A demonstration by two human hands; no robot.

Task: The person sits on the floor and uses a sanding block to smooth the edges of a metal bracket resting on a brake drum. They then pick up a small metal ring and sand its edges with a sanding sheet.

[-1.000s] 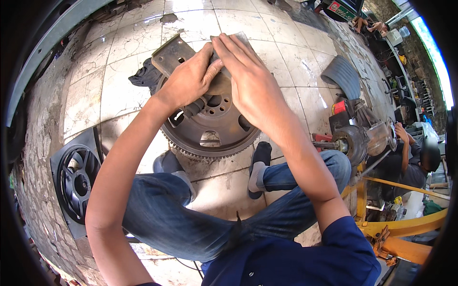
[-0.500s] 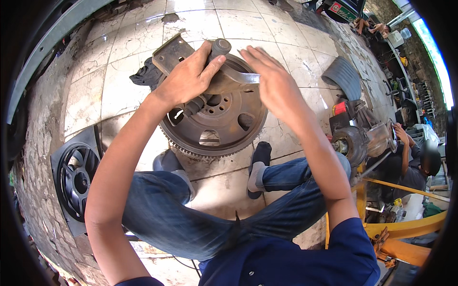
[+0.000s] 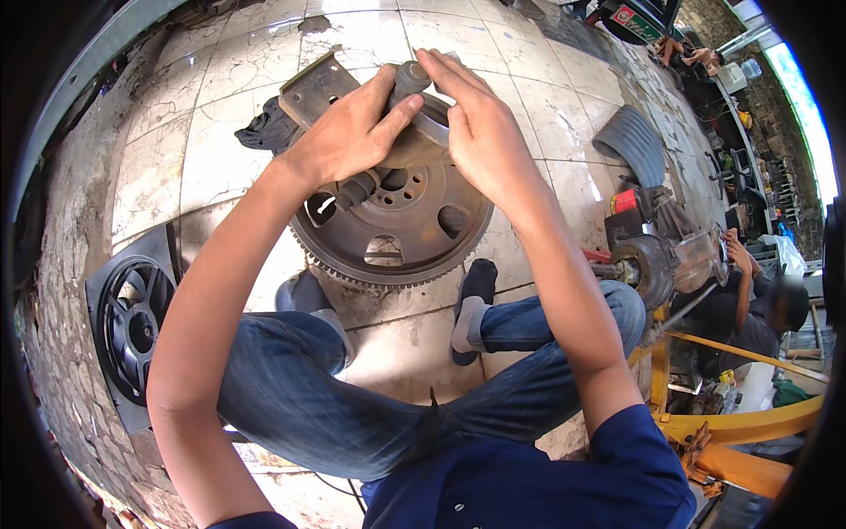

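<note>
My left hand [image 3: 345,134] is wrapped around a rusty metal bracket [image 3: 315,91], its thumb and fingers around a stubby round-headed pin [image 3: 411,78]. The bracket has a flat plate with holes and a bent flange, and a bushing shows below my left wrist. My right hand [image 3: 483,119] lies against the bracket's curved right edge, fingers stretched out toward the pin. A small grey bit shows behind those fingers; what lies under the palm is hidden. Beneath the bracket rests a large toothed flywheel [image 3: 416,254], flat on the floor and partly covered.
A black cooling fan in its shroud [image 3: 132,331] lies at the left. Black cloth [image 3: 267,128] touches the bracket's far left side. To the right are a ribbed grey mat [image 3: 633,143], a greasy gear housing [image 3: 652,264], a yellow metal frame [image 3: 740,428] and a crouching person [image 3: 753,326].
My right hand has slid up and left along the bracket's curved edge, its fingertips now beside the pin. My left hand keeps its hold, and the bracket has shifted only slightly.
</note>
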